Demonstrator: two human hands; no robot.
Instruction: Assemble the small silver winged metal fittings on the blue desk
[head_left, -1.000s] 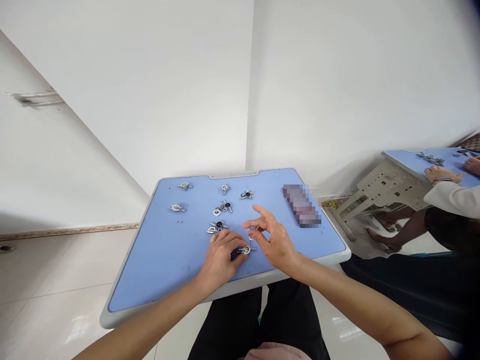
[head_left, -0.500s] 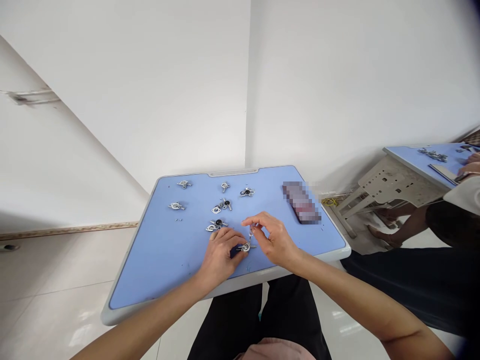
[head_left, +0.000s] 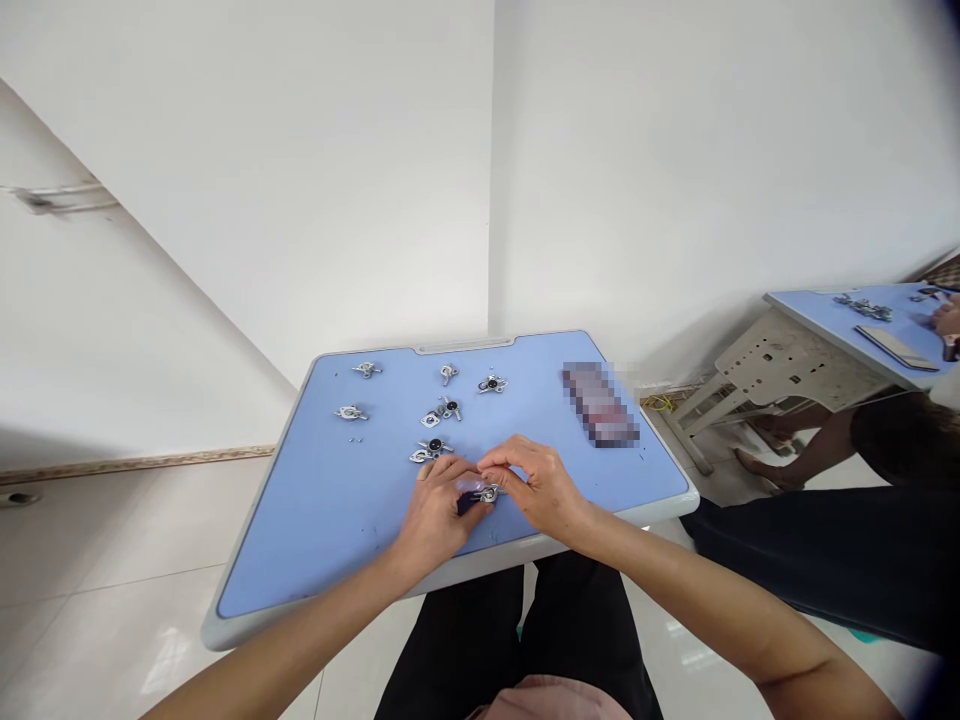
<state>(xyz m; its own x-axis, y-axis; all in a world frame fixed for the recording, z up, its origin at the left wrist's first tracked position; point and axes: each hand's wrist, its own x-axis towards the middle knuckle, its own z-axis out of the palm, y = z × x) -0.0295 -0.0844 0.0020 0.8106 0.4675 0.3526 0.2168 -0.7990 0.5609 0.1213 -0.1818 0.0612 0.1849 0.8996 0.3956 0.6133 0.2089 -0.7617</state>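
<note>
My left hand rests on the blue desk near its front edge, thumb and fingers closed around a small metal part. My right hand is just to the right and over that part, its fingers pinched together. What the right fingers hold, if anything, is too small to make out. Beyond my left hand lies a metal part with a black round piece. Two similar parts with black centres are farther back.
More metal parts lie at the back and left. A blurred-out flat object is at the right. Another desk with metal parts and a person's hand stands farther right.
My right fingers have come down and left, nearer the metal part; the thin shiny piece seen upright under them is no longer visible. My left hand has stayed in place.
</note>
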